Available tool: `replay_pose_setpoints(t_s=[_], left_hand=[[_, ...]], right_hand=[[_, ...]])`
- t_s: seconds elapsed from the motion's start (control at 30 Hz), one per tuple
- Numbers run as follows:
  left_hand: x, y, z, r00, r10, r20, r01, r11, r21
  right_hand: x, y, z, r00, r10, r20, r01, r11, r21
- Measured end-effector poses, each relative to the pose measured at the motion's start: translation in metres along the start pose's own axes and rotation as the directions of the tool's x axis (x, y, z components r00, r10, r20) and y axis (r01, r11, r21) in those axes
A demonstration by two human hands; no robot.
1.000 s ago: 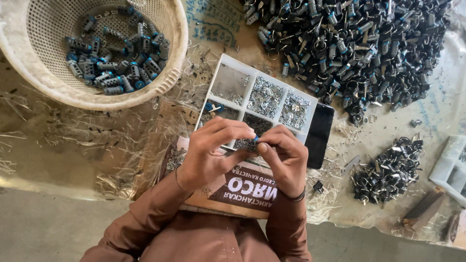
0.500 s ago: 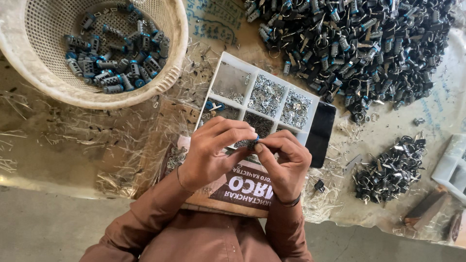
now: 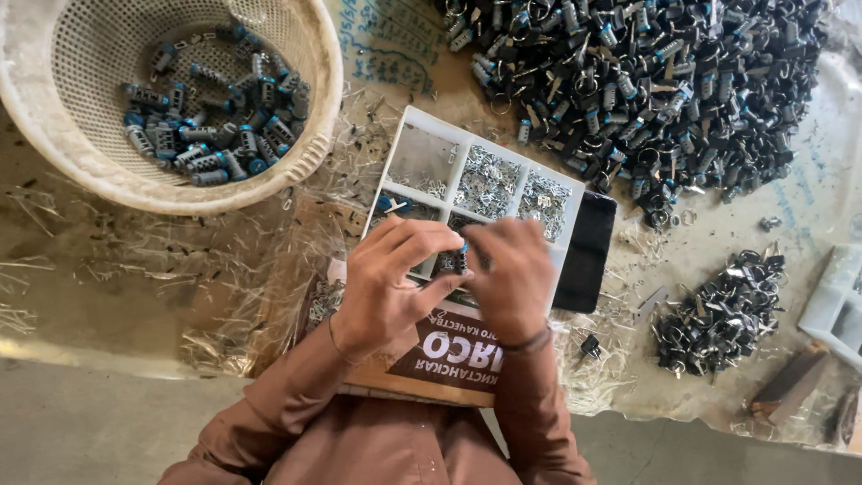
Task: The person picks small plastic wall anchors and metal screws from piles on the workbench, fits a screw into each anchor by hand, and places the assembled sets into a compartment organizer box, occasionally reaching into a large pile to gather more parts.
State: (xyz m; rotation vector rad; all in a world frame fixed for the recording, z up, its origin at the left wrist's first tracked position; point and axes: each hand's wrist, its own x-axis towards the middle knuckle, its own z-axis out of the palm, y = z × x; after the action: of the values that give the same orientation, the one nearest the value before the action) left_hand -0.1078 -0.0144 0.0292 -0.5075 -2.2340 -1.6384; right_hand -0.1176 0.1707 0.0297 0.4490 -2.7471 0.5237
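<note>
My left hand and my right hand meet over a white divided tray, fingertips pinched together on one small dark cylinder with a blue end. The tray's compartments hold several tiny silvery metal parts. Both hands hover above a brown cardboard box resting on my lap. My brown sleeves cover both forearms.
A white plastic basket at upper left holds several blue-tipped cylinders. A large heap of dark cylinders with rings fills the upper right; a smaller pile lies at right. A black phone-like slab sits beside the tray. Clear plastic sheeting covers the surface.
Both hands stay pinched on the small part over the tray; the fingers shift slightly as they work it. Nothing else has moved.
</note>
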Motion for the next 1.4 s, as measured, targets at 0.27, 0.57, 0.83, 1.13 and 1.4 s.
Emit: replay_pose_setpoints(t_s=[0.27, 0.57, 0.83, 1.13, 1.4], left_hand=[[-0.002, -0.002, -0.002, 1.000, 0.009, 0.019, -0.011, 0.996, 0.089], [-0.002, -0.002, 0.000, 1.000, 0.016, 0.002, -0.016, 0.992, 0.126], [-0.001, 0.000, -0.002, 1.000, 0.011, 0.015, -0.013, 0.990, 0.138], [0.001, 0.001, -0.001, 0.999, 0.048, 0.003, -0.047, 0.984, 0.171], [0.002, 0.002, -0.002, 0.997, 0.072, -0.001, -0.070, 0.981, 0.178]], right_hand=[[0.006, -0.005, 0.000, 0.999, -0.012, -0.048, 0.014, 0.999, 0.041], [0.010, -0.012, -0.007, 0.996, 0.076, -0.055, -0.067, 0.986, 0.155], [-0.005, -0.009, -0.015, 0.977, 0.204, -0.057, -0.162, 0.894, 0.417], [-0.014, -0.011, -0.015, 0.988, 0.154, 0.017, -0.135, 0.803, 0.581], [-0.010, -0.019, -0.022, 0.986, 0.169, -0.008, -0.143, 0.856, 0.496]])
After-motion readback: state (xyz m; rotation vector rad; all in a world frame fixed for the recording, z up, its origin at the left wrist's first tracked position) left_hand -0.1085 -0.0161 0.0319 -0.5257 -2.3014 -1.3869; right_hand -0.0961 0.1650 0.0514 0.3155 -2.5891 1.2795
